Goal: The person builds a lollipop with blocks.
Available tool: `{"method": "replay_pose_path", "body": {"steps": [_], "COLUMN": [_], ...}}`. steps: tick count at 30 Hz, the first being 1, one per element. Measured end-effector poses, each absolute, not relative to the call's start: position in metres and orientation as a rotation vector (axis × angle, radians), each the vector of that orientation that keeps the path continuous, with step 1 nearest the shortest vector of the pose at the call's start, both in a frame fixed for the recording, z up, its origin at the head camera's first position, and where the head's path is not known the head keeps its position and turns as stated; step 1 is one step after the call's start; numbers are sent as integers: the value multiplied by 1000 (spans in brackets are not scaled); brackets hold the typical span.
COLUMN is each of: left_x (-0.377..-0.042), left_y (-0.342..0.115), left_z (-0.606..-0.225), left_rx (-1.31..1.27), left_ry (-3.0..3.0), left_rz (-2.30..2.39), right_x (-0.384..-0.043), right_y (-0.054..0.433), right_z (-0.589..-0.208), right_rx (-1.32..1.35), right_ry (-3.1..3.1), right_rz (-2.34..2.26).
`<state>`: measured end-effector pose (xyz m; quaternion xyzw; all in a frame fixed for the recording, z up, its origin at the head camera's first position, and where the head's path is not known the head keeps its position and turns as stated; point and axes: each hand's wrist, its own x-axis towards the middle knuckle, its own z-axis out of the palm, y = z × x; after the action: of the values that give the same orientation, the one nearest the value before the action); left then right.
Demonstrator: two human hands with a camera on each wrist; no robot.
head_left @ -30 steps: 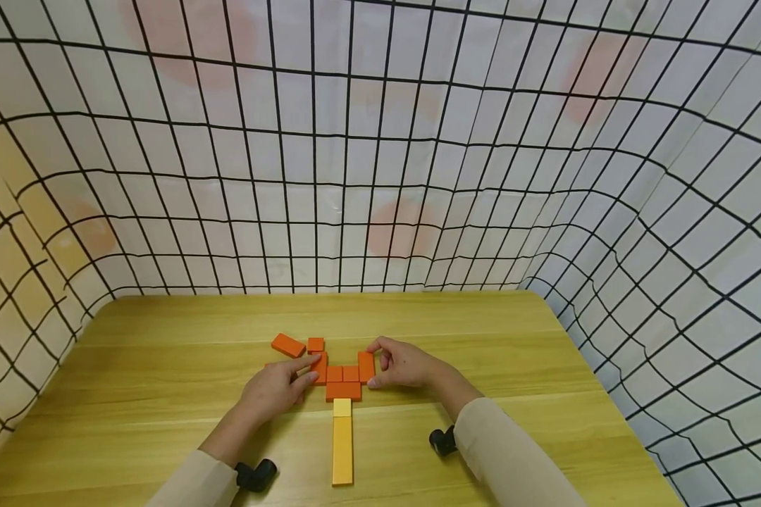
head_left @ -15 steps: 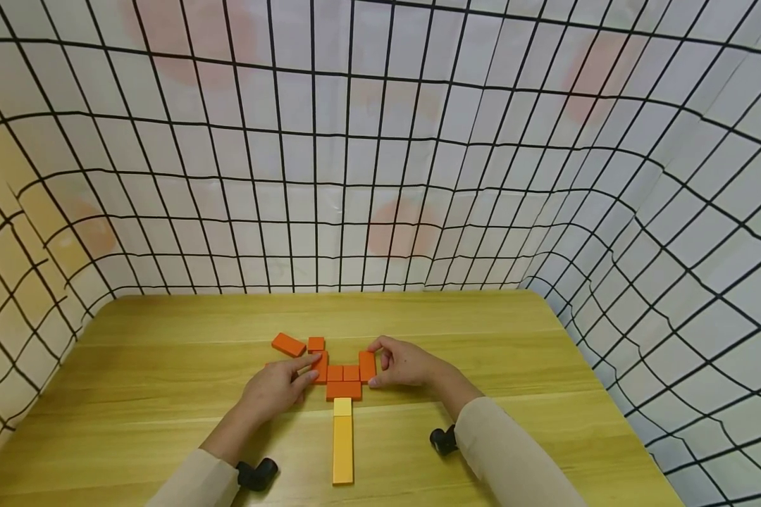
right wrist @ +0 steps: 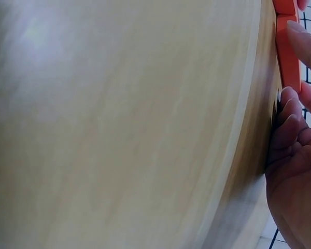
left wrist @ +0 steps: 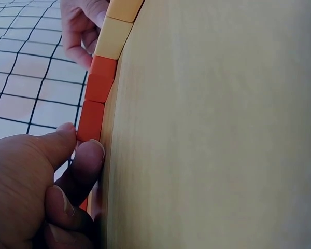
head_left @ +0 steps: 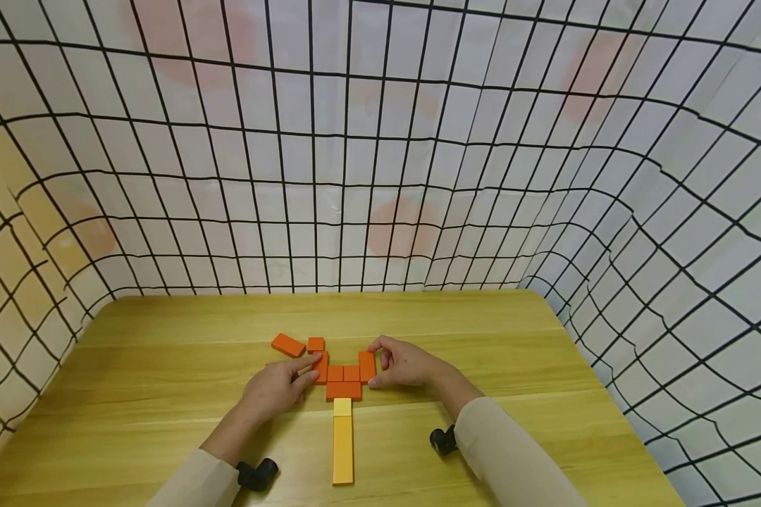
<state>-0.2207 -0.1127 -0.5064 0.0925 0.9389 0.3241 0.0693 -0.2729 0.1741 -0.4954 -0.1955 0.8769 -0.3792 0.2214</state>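
In the head view, my left hand [head_left: 271, 389] pinches the left upright orange block [head_left: 323, 367] with thumb and index finger. My right hand [head_left: 407, 363] spans the ends of the right upright orange block [head_left: 367, 367], index finger at the far end, thumb at the near one. Between these blocks lie two small orange squares [head_left: 351, 373], above a wide orange block [head_left: 343, 391]. A pale yellow square [head_left: 342, 407] and a long yellow block [head_left: 342, 451] continue the column towards me. The left wrist view shows fingertips close against orange blocks [left wrist: 91, 120]; lower fingers hide part of the table edge.
A small orange square [head_left: 316, 344] sits just beyond the left upright block, and a tilted orange block [head_left: 288, 345] lies left of it. Bits of orange show beside my left hand. Black wire grid [head_left: 345, 186] encloses the wooden table [head_left: 482, 324] at the back and sides.
Both hands stay almost where they were on the orange blocks. The layout looks the same, with only a very slight shift in the right upright block since one second ago.
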Motion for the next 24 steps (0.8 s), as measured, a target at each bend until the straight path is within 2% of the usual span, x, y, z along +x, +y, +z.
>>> {"method": "replay_pose_path", "body": {"steps": [24], "left_x": [-217], "left_y": [-117], "left_z": [-506], "left_rx": [277], "left_ry": [2753], "left_rz": [1109], "right_x": [-272], "right_y": [173], "right_z": [-494], "right_rx": [-550], "right_ry": [2431], "right_rz": [-1028]}}
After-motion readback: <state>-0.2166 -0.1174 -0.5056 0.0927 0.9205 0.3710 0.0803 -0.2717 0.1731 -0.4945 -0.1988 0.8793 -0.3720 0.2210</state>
